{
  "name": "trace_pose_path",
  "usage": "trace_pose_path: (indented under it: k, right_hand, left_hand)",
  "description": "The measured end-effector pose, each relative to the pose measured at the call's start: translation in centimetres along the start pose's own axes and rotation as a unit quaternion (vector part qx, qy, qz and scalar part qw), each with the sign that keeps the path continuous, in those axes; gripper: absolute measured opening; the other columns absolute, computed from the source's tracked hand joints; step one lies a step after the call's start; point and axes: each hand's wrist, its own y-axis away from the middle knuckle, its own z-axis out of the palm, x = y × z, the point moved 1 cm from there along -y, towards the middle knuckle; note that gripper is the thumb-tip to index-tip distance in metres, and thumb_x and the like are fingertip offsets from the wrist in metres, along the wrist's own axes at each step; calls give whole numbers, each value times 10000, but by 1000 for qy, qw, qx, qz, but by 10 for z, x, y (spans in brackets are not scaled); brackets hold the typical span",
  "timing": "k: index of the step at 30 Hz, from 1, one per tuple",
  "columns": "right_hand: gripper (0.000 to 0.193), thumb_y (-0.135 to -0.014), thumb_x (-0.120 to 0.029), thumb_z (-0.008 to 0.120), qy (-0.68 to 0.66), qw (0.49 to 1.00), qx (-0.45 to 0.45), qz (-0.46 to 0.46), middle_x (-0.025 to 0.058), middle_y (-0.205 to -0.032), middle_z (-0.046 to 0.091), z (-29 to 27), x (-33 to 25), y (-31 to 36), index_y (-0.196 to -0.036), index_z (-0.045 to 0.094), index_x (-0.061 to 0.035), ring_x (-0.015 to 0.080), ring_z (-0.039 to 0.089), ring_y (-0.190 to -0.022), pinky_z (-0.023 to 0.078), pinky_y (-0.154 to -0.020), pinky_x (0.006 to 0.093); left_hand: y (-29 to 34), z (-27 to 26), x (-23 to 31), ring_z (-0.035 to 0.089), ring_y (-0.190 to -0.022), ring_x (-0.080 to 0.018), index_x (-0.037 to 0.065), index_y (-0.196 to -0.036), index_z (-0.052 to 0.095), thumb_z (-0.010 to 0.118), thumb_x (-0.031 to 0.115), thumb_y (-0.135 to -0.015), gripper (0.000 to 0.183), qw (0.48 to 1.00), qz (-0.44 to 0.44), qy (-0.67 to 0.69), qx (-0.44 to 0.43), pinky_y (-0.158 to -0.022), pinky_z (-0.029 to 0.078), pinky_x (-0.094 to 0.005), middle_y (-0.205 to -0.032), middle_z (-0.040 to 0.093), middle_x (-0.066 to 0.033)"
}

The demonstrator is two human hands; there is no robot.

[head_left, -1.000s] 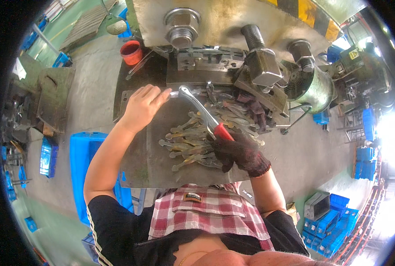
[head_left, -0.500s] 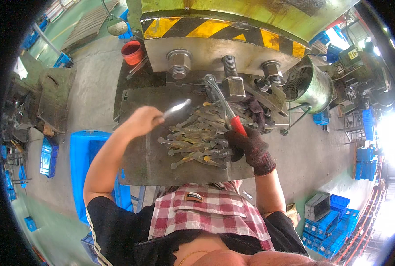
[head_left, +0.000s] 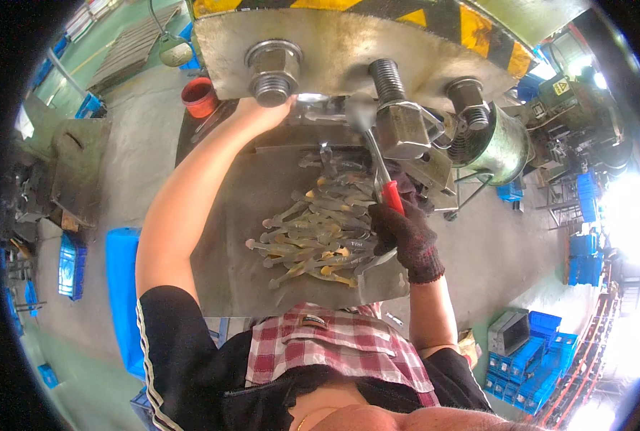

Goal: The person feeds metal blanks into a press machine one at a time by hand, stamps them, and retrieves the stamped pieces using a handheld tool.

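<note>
My bare left hand (head_left: 268, 113) reaches in under the press's upper block, beside a large bolt and nut (head_left: 272, 70). Its fingers are hidden there, and a bright metal surface shows just past them. In a dark knitted glove, my right hand (head_left: 407, 241) is closed around the red grip of metal tongs (head_left: 391, 192). The tongs point forward under the block, their far end blurred near the middle bolt (head_left: 400, 118). Between my arms, a pile of flat, handle-shaped metal pieces (head_left: 312, 233) lies on the metal table (head_left: 223, 269).
The press block (head_left: 341, 43), with yellow-black stripes, overhangs the work. A red pot (head_left: 200, 98) stands at the far left, a blue bin (head_left: 123, 294) left of the table. A drum-shaped fan (head_left: 503, 147) is at the right, with stacked blue crates (head_left: 532, 366) at the lower right.
My left hand has moved forward from over the table to under the press block, carrying a shiny metal piece that is now out of sight. The tongs' far end has shifted forward. The view has shifted too.
</note>
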Motion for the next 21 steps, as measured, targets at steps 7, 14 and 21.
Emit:
trace_pose_path:
  k: [7, 14, 21]
  right_hand:
    - [296, -802, -320, 648, 139, 987, 65, -57, 41, -684, 565, 15, -22, -35, -895, 632, -39, 114, 527, -521, 455, -450, 257]
    - [327, -831, -342, 623, 209, 977, 32, 5, 19, -671, 548, 37, -33, -73, -923, 624, -29, 123, 527, -529, 454, -476, 266]
    - [329, -841, -351, 619, 164, 985, 52, 32, 20, -648, 550, 40, -35, -53, -904, 634, -28, 112, 524, -496, 441, -462, 260]
  left_hand:
    - [16, -65, 7, 612, -901, -325, 23, -1018, 588, 534, 215, -882, 241, 978, -35, 18, 203, -777, 461, -407, -917, 649, -163]
    - [82, -78, -5, 628, -811, -344, -15, -904, 631, 473, 211, -934, 277, 977, -119, 118, 129, -751, 455, -380, -831, 656, -185]
    - [127, -61, 8, 299, -494, -25, 3, -887, 646, 484, 281, -964, 330, 944, -176, 271, 72, -447, 228, -222, -562, 328, 87]
